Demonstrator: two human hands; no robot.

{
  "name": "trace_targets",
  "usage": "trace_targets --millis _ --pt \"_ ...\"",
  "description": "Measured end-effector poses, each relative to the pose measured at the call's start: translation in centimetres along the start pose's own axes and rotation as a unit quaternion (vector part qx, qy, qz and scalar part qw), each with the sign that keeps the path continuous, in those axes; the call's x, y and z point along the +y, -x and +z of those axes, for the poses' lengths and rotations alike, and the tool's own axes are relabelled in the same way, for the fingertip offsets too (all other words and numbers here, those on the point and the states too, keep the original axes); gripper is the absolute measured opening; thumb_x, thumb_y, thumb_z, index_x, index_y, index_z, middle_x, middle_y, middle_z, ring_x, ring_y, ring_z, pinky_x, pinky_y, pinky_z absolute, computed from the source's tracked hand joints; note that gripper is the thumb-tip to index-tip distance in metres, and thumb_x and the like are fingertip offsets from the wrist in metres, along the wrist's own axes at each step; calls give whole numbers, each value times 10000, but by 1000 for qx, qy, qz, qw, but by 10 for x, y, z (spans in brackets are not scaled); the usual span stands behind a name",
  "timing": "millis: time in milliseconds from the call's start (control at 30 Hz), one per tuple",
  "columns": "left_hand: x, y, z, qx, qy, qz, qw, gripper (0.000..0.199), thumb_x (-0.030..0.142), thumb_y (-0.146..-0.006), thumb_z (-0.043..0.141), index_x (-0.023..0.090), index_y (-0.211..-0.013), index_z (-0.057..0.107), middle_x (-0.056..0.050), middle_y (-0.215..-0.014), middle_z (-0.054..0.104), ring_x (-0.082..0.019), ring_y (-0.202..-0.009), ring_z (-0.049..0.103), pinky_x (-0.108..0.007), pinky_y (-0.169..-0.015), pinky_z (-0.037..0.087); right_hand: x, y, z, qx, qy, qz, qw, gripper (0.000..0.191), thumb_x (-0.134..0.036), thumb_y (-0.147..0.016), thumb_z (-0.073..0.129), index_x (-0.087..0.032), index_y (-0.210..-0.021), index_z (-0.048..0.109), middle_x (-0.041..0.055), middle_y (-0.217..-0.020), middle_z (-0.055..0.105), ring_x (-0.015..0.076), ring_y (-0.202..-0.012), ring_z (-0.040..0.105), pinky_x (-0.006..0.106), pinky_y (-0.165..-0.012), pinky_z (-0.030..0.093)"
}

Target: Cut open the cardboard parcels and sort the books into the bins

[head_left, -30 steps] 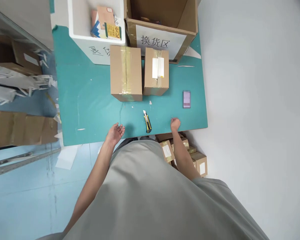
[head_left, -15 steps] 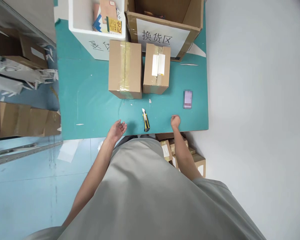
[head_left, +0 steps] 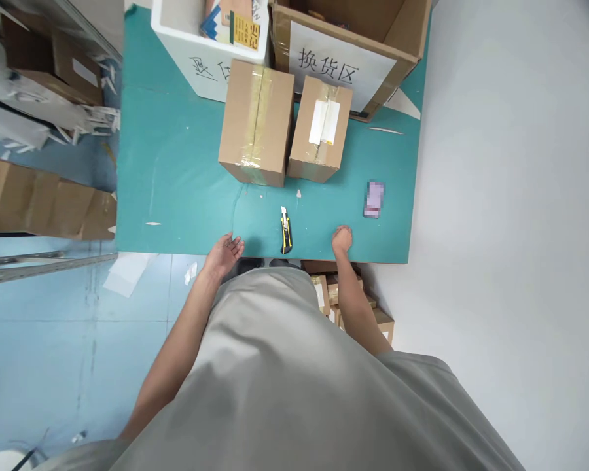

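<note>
My left hand rests palm up at the front edge of the green table, fingers apart and nothing in it. Closed into a fist, my right hand lies near the same edge; no object shows in it. Between the hands is a black and yellow utility knife, its tip pointing away from me. Beyond it stand two taped cardboard boxes, a larger one on the left and a smaller one with a white label on the right. A phone-like item, blurred, lies right of the boxes.
At the back are a white bin with books and a big open carton with a Chinese sign. Shelving with cartons stands left. More boxes sit under the table's front right. A wall borders the right side.
The view has turned slightly, so the table and boxes appear tilted and shifted. Both hands keep nearly the same place and pose; the knife and boxes rest as before.
</note>
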State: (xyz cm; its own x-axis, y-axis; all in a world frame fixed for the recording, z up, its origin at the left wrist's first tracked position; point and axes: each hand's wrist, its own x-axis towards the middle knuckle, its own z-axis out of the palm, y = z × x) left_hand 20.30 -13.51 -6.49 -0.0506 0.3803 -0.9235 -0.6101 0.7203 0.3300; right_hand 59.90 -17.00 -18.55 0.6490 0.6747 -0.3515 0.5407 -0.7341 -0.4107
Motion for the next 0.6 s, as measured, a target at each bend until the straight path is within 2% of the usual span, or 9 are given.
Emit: trace_targets --millis 100,167,333,467,600 --pt "2 -3 -4 -7 4 -5 1000 113 195 -931 690 196 -905 580 -20 -815 679 -143 -739 699 -246 -727 576 -4 0 -6 4 2 0 1000 343 -165 -943 447 -87 -1167 695 263 -1249 689 303 -1125 687 394 -1005 517" --pt "8 -6 -5 -14 9 -3 1000 105 194 -936 680 198 -899 582 -22 -812 679 -144 -733 700 -246 -721 579 -7 5 -11 5 1 3 1000 310 -176 -928 474 -99 -1102 718 249 -1150 735 306 -1087 709 387 -978 534" --pt "30 -17 -15 -45 11 -8 999 99 190 -970 630 198 -880 590 -32 -811 685 -150 -734 707 -248 -709 580 -32 42 -12 -24 -14 -22 999 175 -220 -858 592 -167 -897 753 166 -858 796 316 -964 766 369 -919 566" --pt "60 -25 -39 -52 32 -19 998 119 192 -936 697 196 -875 595 -38 -832 693 -155 -745 714 -254 -717 579 -85 87 10 -68 -31 -78 994 115 -241 -808 640 -202 -837 744 111 -854 814 277 -899 777 349 -895 583" --pt "97 -29 -66 -46 85 -21 995 148 179 -930 702 199 -849 579 -39 -821 695 -159 -735 709 -263 -711 573 -170 125 50 -129 -56 -161 977 79 -232 -794 653 -234 -815 729 51 -844 813 233 -835 772 328 -875 595"
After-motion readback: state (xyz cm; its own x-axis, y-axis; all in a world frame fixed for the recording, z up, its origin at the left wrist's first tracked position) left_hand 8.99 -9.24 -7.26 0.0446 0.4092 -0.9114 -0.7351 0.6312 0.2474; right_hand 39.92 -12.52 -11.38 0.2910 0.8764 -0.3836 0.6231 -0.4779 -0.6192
